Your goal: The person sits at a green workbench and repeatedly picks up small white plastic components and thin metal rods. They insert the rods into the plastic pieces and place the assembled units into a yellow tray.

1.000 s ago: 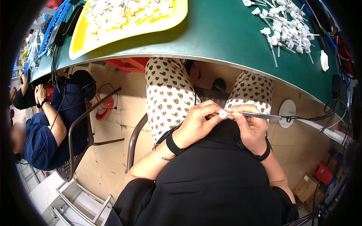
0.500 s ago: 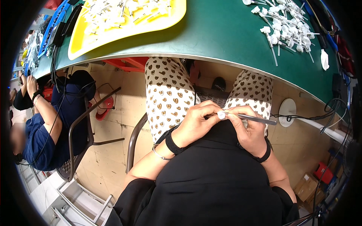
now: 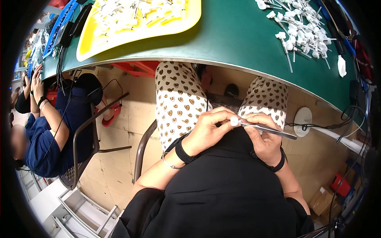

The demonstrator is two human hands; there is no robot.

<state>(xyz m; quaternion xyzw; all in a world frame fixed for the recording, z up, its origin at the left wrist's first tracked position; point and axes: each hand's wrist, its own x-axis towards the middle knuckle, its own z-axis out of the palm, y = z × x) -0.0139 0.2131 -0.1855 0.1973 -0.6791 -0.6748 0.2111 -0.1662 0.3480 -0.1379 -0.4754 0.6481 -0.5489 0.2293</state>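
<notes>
Over my lap, my left hand pinches a small round white plastic piece between thumb and fingertips. Close beside it, my right hand is closed around slim grey metal tweezers. Their narrow end points left at the white piece; whether the tips touch it is too small to tell. The broad end sticks out to the right past my fingers. Any stem of the white piece is hidden by my hands.
A yellow tray of white plastic pieces with thin stems stands on the green table. Similar pieces lie heaped at the right, near a white crumpled item. A co-worker sits at the left; cables hang at the right.
The tweezers' broad end has tilted down and slid slightly right. My hands stay nearly in place, the white piece still held. The co-worker's hands have moved up a little.
</notes>
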